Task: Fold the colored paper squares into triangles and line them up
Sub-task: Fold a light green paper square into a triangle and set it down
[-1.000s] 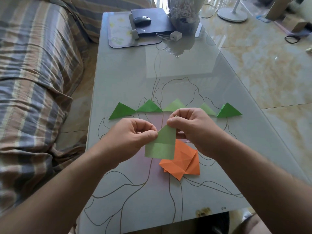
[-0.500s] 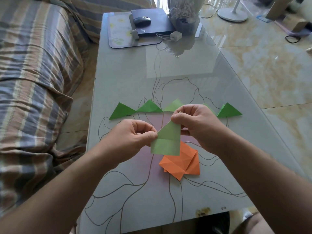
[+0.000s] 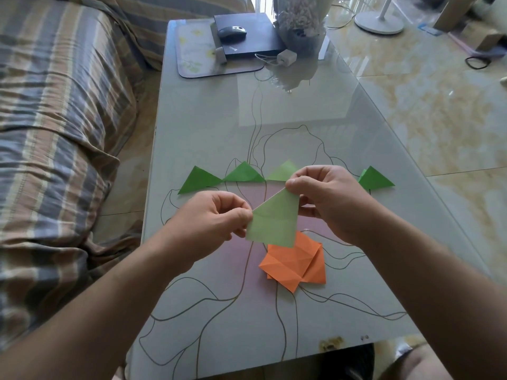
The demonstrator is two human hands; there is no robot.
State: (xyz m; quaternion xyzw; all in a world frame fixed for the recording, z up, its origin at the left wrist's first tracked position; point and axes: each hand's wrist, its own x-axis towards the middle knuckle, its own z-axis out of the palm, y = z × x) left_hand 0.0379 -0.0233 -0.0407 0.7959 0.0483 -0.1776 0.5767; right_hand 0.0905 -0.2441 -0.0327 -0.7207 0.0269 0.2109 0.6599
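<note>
Sofa (image 3: pixel 55 133): on your left, draped in soft, rumpled striped cloth, cut off by the frame edge.
Worktop (image 3: pixel 274 119): glossy glass with thin brown line drawings; window glare blurs its far end.
Green triangles (image 3: pixel 201 180): flat, sharply creased paper in a row across the worktop beyond your hands; four show, and your right hand covers part of the row.
Left hand (image 3: pixel 211 223): your grip pinches the left corner of the sheet, fingers curled.
Light green paper (image 3: pixel 274 220): matte, held in the air above the worktop, its top corner folded down along a slanted edge.
Orange paper (image 3: pixel 295 263): creased, overlapping sheets lying flat beneath the green one, partly hidden by it.
Right hand (image 3: pixel 326 198): your grip pinches the sheet's top right corner.
</note>
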